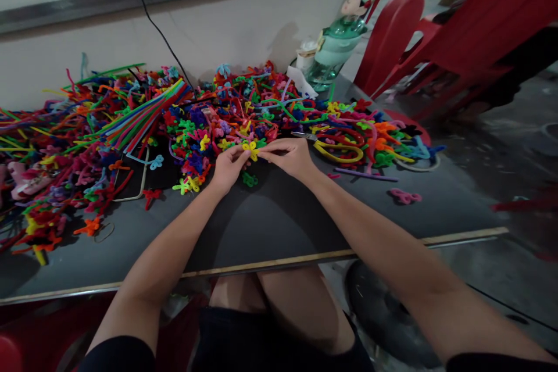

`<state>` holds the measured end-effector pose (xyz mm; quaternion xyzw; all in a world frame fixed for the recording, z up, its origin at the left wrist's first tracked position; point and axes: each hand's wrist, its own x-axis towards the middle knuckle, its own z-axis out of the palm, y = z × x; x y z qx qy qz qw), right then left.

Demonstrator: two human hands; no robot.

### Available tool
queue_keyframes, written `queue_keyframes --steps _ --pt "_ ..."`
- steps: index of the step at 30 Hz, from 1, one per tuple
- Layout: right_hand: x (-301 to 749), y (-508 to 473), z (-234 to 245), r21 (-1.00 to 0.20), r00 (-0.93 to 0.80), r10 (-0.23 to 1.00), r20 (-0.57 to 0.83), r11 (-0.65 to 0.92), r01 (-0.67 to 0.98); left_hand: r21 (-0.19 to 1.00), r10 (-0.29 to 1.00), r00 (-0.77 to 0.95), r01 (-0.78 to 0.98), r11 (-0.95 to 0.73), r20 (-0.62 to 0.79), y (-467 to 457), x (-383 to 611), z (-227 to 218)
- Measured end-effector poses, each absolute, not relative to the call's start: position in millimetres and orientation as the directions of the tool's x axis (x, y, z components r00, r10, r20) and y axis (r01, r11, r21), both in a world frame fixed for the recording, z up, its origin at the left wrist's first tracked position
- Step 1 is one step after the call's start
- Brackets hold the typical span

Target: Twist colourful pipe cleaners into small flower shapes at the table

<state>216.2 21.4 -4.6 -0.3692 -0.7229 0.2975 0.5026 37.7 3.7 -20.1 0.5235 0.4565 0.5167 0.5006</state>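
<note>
Between my two hands, above the dark table, is a yellow pipe-cleaner flower [250, 150] with looped petals. My left hand [229, 170] pinches it from the left with thumb and fingers. From the right, my right hand [293, 158] pinches its edge, thumb and forefinger pressed together. A green pipe-cleaner flower [250, 179] lies on the table just below my hands. Beyond them spreads a big heap of coloured pipe-cleaner pieces [226, 110]. Scissors with yellow handles [342, 152] rest to the right of my right hand.
A bundle of straight pipe cleaners [150, 116] lies on the heap at left. A green bottle [335, 49] stands at the back right near a white cup [306, 58]. One pink piece [405, 196] lies on the table [279, 226]. Red chairs [394, 40] stand to the right.
</note>
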Motion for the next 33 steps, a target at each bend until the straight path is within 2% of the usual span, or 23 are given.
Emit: queue_keyframes --steps 4,10,15,19,26,33 --pt "217 21 -5 -0.815 -0.304 0.830 0.467 0.538 0.216 0.991 0.991 0.027 0.027 -0.134 0.133 3 37 -19" --pt "217 24 -6 -0.871 -0.188 0.877 0.443 0.470 0.140 0.959 0.977 0.043 0.186 -0.213 0.209 -1 39 -17" --pt "217 25 -8 -0.902 -0.301 0.884 0.358 0.411 0.135 0.892 0.949 0.044 0.331 -0.309 0.312 -5 39 -13" --pt "217 26 -9 -0.917 -0.303 0.895 0.327 0.378 0.127 0.885 0.948 0.033 0.350 -0.308 0.317 -6 39 -12" --pt "215 24 -8 -0.874 -0.359 0.843 0.400 0.468 0.126 0.918 0.962 0.080 0.286 -0.274 0.262 -1 38 -17" --pt "215 24 -7 -0.865 -0.347 0.845 0.408 0.479 0.149 0.895 0.959 0.096 0.344 -0.282 0.266 -1 38 -18"
